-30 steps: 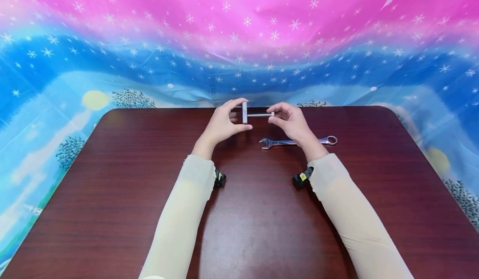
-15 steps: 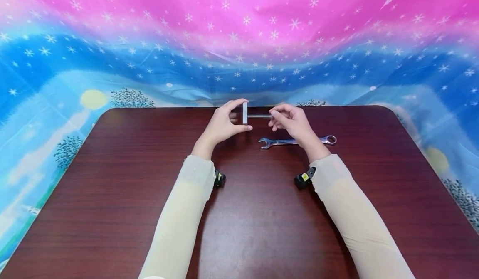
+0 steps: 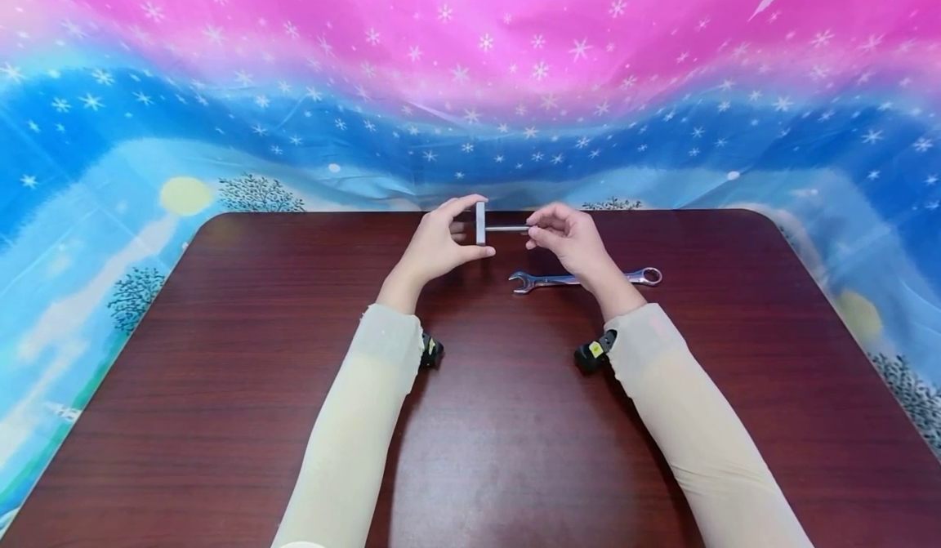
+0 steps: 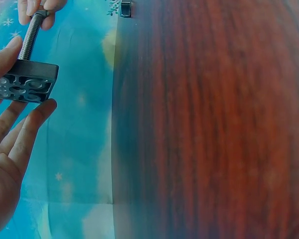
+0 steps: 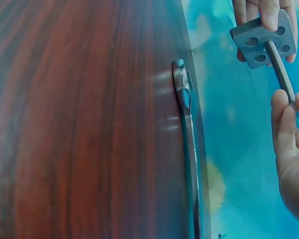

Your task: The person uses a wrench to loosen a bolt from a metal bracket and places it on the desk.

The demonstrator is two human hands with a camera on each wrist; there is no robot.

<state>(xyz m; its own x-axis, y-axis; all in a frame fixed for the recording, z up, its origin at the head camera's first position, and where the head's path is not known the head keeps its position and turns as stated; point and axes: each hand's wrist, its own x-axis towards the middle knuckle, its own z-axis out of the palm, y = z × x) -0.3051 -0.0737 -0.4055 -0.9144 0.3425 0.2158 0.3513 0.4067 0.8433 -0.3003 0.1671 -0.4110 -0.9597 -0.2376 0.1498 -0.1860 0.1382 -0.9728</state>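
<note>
Over the far part of the table, my left hand point(image 3: 434, 244) grips a square grey metal plate point(image 3: 481, 223) by its edges, thumb below and fingers above in the head view. A threaded bolt point(image 5: 280, 72) sticks out from the middle of the plate, among several round holes. My right hand point(image 3: 573, 238) pinches the bolt's free end between thumb and fingertips, covering most of it in the head view. From the left wrist, the bolt's head point(image 4: 41, 13) shows at those fingers, and the plate's underside point(image 4: 22, 88) looks hollowed. Plate and bolt are held clear of the tabletop.
A combination wrench point(image 3: 547, 280) lies on the dark red wooden table point(image 3: 485, 417), partly hidden beneath the right wrist. Behind the far table edge hangs a pink and blue patterned cloth point(image 3: 470, 115). Black cameras point(image 3: 594, 352) are strapped to both wrists.
The fingers of my right hand have shifted around the bolt's end: the head showed between them a second ago, and they cover it now. My left hand and the plate have barely moved.
</note>
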